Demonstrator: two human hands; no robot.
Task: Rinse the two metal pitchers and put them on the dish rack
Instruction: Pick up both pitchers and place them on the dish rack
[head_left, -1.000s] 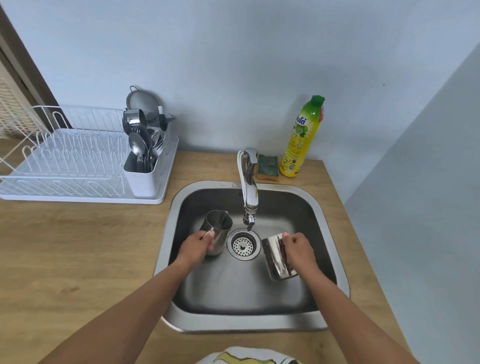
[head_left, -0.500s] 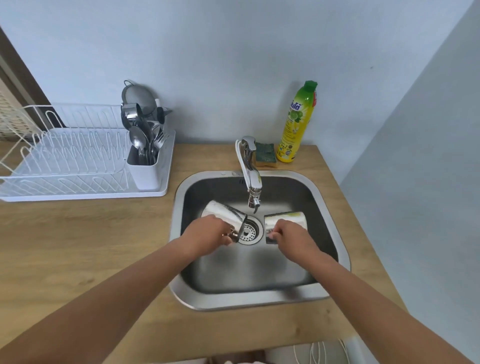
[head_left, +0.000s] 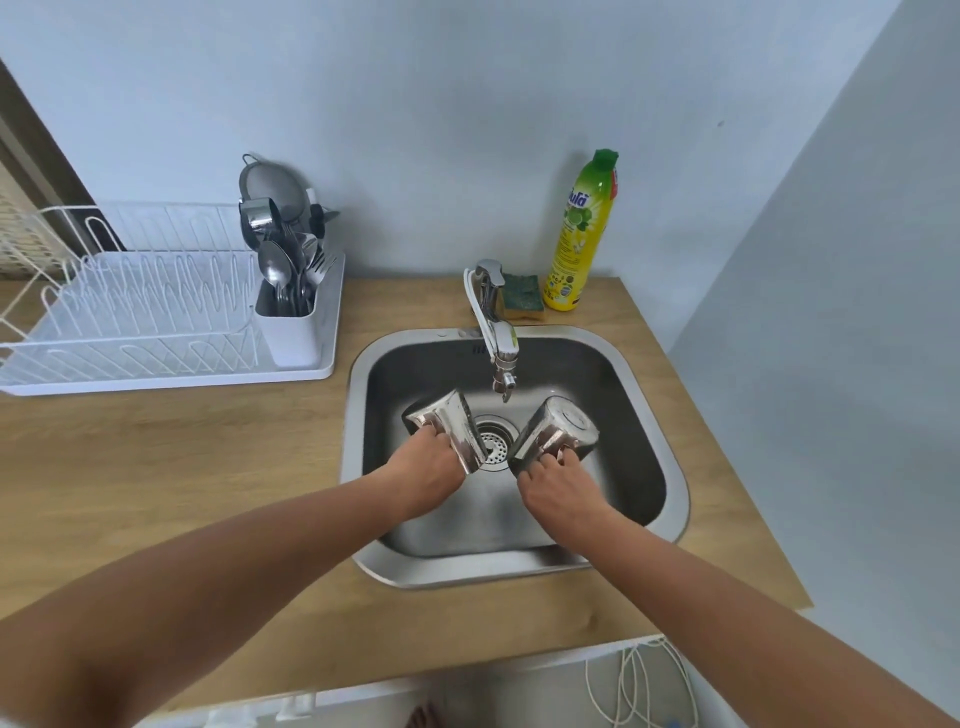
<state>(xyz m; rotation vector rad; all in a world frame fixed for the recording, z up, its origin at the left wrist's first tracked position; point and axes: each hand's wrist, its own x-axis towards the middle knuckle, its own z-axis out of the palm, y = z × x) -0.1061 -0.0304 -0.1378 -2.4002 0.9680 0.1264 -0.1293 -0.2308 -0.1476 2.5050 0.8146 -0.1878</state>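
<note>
Two shiny metal pitchers hang tipped over inside the steel sink (head_left: 644, 431), on either side of the drain. My left hand (head_left: 423, 475) grips the left pitcher (head_left: 449, 423), whose mouth points down toward me and the drain. My right hand (head_left: 558, 486) holds the right pitcher (head_left: 558, 428) by its handle, base turned up and away. The tap (head_left: 498, 343) spout ends just above and between them; I see no water stream. The white dish rack (head_left: 130, 317) stands on the counter to the left, its plate slots bare.
A white cutlery holder (head_left: 291, 322) full of spoons and forks, with a strainer behind, sits at the rack's right end. A sponge (head_left: 522, 296) and a yellow dish-soap bottle (head_left: 582, 234) stand behind the sink by the wall. The wooden counter ends just right of the sink.
Both pitchers went from standing or lying in the sink to lifted and tipped mouth-down over the drain. My view pulled back and up.
</note>
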